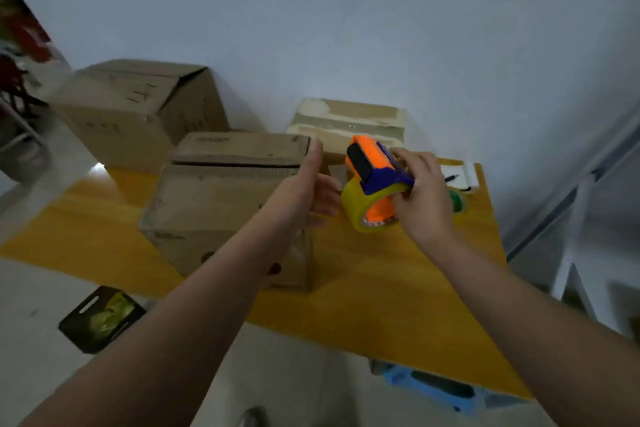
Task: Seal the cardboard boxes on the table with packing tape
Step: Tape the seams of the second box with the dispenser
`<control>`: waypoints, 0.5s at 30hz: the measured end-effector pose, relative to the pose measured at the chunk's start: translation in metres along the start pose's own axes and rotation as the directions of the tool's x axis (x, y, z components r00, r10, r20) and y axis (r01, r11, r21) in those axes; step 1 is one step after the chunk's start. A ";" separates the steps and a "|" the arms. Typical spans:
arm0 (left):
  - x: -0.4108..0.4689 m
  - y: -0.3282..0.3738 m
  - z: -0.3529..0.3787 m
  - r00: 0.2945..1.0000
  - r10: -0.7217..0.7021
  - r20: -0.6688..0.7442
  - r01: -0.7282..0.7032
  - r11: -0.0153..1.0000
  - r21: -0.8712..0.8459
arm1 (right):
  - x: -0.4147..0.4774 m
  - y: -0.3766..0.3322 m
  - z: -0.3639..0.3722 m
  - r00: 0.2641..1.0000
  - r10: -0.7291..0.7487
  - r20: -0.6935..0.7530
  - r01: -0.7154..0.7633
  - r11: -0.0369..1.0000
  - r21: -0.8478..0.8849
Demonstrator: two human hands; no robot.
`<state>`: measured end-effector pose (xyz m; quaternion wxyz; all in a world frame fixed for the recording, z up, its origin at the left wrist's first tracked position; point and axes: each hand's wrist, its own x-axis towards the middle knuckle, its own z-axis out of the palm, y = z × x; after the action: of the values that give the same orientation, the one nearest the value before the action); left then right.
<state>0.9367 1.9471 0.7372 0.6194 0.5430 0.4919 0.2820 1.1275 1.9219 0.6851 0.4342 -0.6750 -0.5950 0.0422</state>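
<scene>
We note that the right hand (420, 191) holds the tape dispenser (374, 163): its grip is curled round the purple and orange frame from the right side, and the roll of clear packing tape (358, 210) hangs below, above the bench (381, 288). The left hand (311, 194) is flat, with fingers straight, and holds nothing. It stands between the dispenser and the nearest cardboard box (221, 204), at the box's upper right corner; we cannot tell whether it touches the cardboard. This box lies to the left of the dispenser and just beside it. The flap seam (235, 165) runs left to right across the top, so its right end is the nearer end for the tape, and the left hand is the nearer hand for steadying the box. A larger cardboard box (138, 111) stands behind on the left. A smaller box (349, 121), already covered in tape, stands behind the dispenser. The free end of the tape and the cutting blade cannot be made out. The left forearm hides the box's right face, and the right fingertips are hidden behind the roll.
</scene>
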 end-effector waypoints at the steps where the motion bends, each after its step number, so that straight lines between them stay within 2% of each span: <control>1: -0.002 0.008 -0.007 1.000 -0.003 0.022 0.003 1.000 0.018 | 0.006 -0.010 0.001 1.000 -0.016 -0.013 0.016 1.000 -0.005; 3: -0.006 0.019 -0.023 0.998 0.057 0.016 -0.058 0.998 0.032 | 0.015 -0.028 0.006 0.999 -0.042 -0.027 0.041 0.999 -0.016; 5: -0.007 0.026 -0.041 0.987 0.155 -0.048 -0.152 0.987 0.055 | 0.022 -0.044 0.013 0.999 -0.032 -0.016 0.031 0.998 -0.062; 7: -0.004 0.035 -0.063 0.972 0.212 -0.099 -0.201 0.973 0.110 | 0.027 -0.061 0.025 0.998 -0.055 0.035 0.059 0.989 -0.135; 9: 0.003 0.048 -0.088 0.965 0.231 -0.122 -0.213 0.966 0.147 | 0.033 -0.079 0.041 0.990 -0.095 0.109 0.108 0.987 -0.123; 12: 0.015 0.070 -0.131 0.955 0.264 -0.132 -0.239 0.955 0.178 | 0.045 -0.119 0.065 0.962 -0.113 0.249 0.077 0.985 0.152; 15: 0.026 0.088 -0.177 0.951 0.284 -0.126 -0.260 0.949 0.176 | 0.058 -0.160 0.090 0.916 -0.172 0.363 0.006 0.909 0.416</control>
<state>0.8000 2.0627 0.8262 0.4910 0.6303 0.4779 0.3650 0.9698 2.0058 0.7579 0.4389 -0.5193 -0.6783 0.2787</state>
